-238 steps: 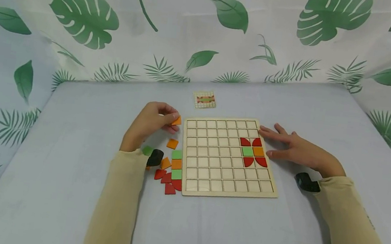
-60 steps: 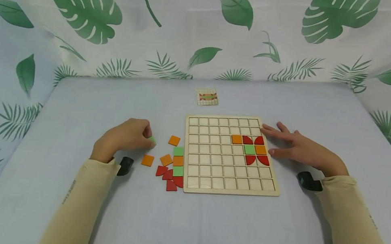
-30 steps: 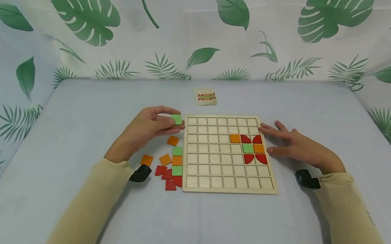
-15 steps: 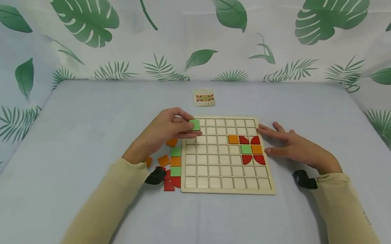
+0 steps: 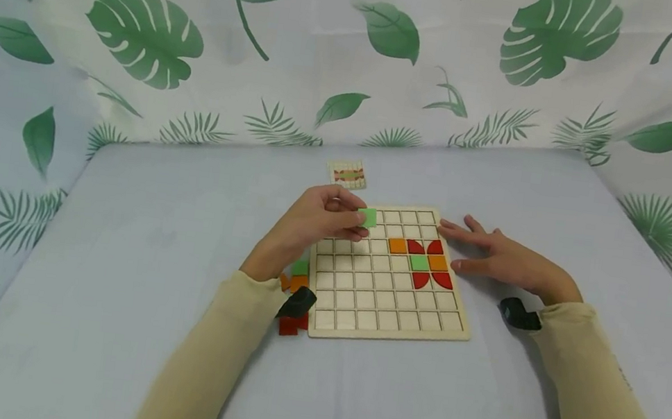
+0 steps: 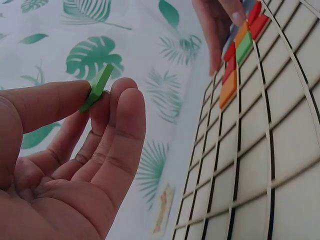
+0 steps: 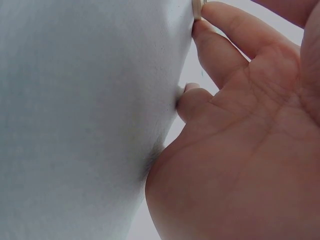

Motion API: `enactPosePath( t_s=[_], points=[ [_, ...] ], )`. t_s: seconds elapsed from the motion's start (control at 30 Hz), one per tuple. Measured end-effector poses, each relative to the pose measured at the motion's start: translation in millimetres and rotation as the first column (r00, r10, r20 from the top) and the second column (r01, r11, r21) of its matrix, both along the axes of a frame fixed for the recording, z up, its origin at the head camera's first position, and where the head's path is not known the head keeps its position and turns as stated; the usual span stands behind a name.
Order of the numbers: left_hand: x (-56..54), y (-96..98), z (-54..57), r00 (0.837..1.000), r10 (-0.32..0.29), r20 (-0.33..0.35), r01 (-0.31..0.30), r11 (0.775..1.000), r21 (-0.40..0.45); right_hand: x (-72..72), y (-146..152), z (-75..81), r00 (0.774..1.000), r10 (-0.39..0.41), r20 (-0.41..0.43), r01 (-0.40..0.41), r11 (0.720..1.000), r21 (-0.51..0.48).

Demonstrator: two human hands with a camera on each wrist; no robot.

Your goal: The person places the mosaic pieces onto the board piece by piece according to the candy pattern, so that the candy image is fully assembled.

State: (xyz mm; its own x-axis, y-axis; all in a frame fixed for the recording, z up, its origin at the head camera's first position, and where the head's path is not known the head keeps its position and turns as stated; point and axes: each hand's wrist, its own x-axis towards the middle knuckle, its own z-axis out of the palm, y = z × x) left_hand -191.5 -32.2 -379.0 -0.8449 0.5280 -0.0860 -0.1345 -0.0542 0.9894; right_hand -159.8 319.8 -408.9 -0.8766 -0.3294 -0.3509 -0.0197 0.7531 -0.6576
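Observation:
My left hand (image 5: 321, 225) pinches a green square tile (image 5: 368, 217) between thumb and fingers, held above the upper left part of the wooden grid board (image 5: 362, 300). In the left wrist view the same green tile (image 6: 98, 87) is seen edge-on, raised off the board. My right hand (image 5: 508, 262) rests with spread fingers at the board's right edge. Near that edge, an orange square (image 5: 398, 246), a green square (image 5: 419, 263), another orange square (image 5: 438, 262) and several red quarter-round pieces (image 5: 442, 280) sit in the grid cells.
Loose tiles lie left of the board, partly hidden by my left wrist: a green one (image 5: 300, 267), an orange one (image 5: 299, 283) and red ones (image 5: 289, 326). Behind the board lies a small pattern card (image 5: 348, 174). A leaf-print cloth (image 5: 306, 45) hangs at the back.
Since the earliest frame, an orange square has come to lie in the grid. My left hand then picked up a green tile and carried it right, over the board. The right hand stays at the edge.

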Motion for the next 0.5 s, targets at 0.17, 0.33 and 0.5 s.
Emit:
enactPosePath(
  t_s=[0.17, 0.33, 0.5],
  points=[
    [-1.7, 10.8, 0.9, 1.000, -0.009, -0.025, 0.009, 1.000, -0.014, -0.8, -3, -0.4, 1.000, 0.002, -0.001, -0.002, 1.000, 0.001],
    [0.7, 19.7, -3.8, 0.998, -0.025, -0.051, 0.021, 0.997, -0.068, 0.1, -2, -0.2, 1.000, 0.008, -0.008, -0.008, 1.000, 0.003],
    [5.7, 29.5, -9.3, 0.996, -0.048, -0.074, 0.037, 0.989, -0.147, 1.8, 0, -1.2, 1.000, -0.005, -0.007, 0.005, 1.000, 0.008]
  ],
)
